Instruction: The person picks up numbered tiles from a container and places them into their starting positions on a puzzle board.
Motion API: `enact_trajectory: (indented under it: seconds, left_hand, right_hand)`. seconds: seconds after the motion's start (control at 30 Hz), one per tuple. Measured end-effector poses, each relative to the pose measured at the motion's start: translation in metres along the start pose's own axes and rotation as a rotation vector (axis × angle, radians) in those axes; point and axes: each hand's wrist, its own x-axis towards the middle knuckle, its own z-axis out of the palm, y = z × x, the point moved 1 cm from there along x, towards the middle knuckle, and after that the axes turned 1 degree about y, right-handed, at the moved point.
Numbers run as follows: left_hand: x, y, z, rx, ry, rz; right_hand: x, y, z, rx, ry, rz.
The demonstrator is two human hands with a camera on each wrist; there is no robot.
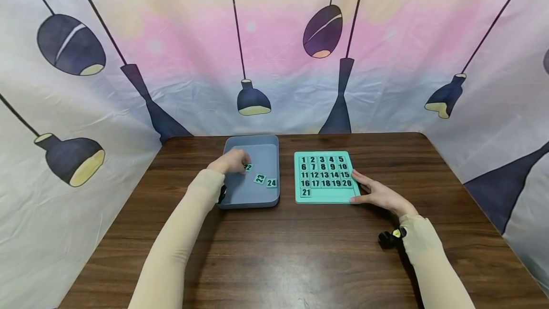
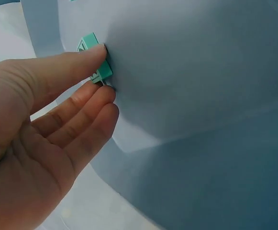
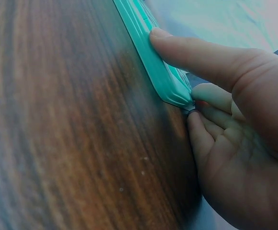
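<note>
My left hand (image 1: 233,160) reaches into a blue-grey tray (image 1: 249,201) and pinches a green number tile (image 1: 247,168) marked 22. In the left wrist view the thumb lies across the tile (image 2: 104,70), and the index finger is mostly hidden. Two loose tiles, 23 (image 1: 259,179) and 24 (image 1: 272,183), lie on the tray floor. To the right is a square green number board (image 1: 330,196), with tiles 1 to 20 in rows and 21 starting the bottom row. My right hand (image 1: 379,195) holds the board's right edge, its thumb at the near corner.
Tray and board sit side by side on a dark brown wooden table (image 1: 283,261). Behind the table hangs a pastel cloth (image 1: 193,37) printed with lamps. A black wrist device (image 1: 390,239) sits at the right sleeve.
</note>
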Motion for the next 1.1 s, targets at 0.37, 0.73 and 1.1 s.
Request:
enact_trajectory:
  seconds: [0.37,0.73,1.1]
  left_hand:
    - [0.0,-0.001,0.002,-0.021,0.008,-0.008]
    - [0.005,-0.009,-0.004,-0.074,0.054,0.039]
    - [0.005,0.027,-0.017,-0.202,0.1,0.13]
  right_hand:
    - [-0.001,-0.001,0.001,-0.009,0.001,-0.002]
    - [-0.001,-0.001,0.001,0.002,0.0,-0.007]
    - [-0.001,0.0,0.001,0.011,0.001,-0.004]
